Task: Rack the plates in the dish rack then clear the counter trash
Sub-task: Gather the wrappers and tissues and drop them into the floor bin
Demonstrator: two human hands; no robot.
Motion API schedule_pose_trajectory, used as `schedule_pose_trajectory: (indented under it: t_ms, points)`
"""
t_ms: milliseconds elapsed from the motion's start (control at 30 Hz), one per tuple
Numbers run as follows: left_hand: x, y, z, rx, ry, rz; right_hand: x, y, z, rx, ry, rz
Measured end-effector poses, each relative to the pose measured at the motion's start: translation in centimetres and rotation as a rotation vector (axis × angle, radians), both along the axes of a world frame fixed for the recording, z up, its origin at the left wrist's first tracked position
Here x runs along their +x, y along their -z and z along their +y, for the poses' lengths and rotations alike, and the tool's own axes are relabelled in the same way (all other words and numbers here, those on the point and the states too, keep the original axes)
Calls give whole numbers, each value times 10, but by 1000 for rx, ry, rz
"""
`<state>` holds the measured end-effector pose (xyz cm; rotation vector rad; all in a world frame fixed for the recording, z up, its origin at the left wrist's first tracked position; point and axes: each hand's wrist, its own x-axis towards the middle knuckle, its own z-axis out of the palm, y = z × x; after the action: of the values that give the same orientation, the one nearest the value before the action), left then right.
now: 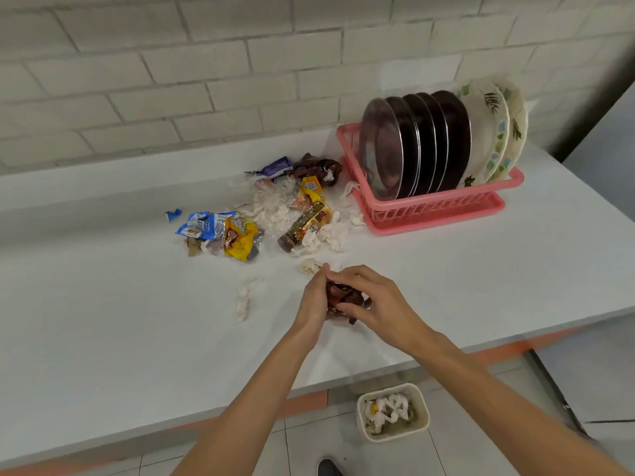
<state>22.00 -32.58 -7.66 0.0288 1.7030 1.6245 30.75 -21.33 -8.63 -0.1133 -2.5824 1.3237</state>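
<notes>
A pink dish rack [439, 202] stands at the back right of the white counter [103, 321]. Several dark metal plates [412, 146] and white patterned plates [491, 132] stand upright in it. A crumpled brown wrapper [343, 297] is squeezed between my left hand [314, 302] and my right hand [381, 304] near the counter's front edge. More trash lies behind: blue and yellow snack wrappers [223, 231], a brown-and-gold packet [305, 223], a dark brown wrapper [318, 166], and white tissue scraps [245, 297].
A small cream bin [391, 412] with tissue inside sits on the tiled floor below the counter edge, under my right forearm. A white brick wall runs behind the counter. My shoe tip [328, 468] shows at the bottom.
</notes>
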Motion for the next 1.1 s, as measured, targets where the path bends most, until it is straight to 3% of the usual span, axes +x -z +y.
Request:
schedule_pose_trajectory:
  t_ms: [167, 300, 567, 800, 1100]
  points:
    - [26, 21, 5, -81, 105, 244, 33, 13, 26, -24, 113, 12]
    - [59, 29, 3, -14, 172, 285, 70, 19, 39, -69, 174, -39]
    - [144, 61, 16, 7, 552, 477, 162, 38, 51, -386, 274, -212]
    - [202, 121, 19, -105, 594, 448, 240, 102, 47, -456, 301, -325]
    - [235, 246, 45, -440, 657, 377, 284, 236, 81, -436, 485, -501]
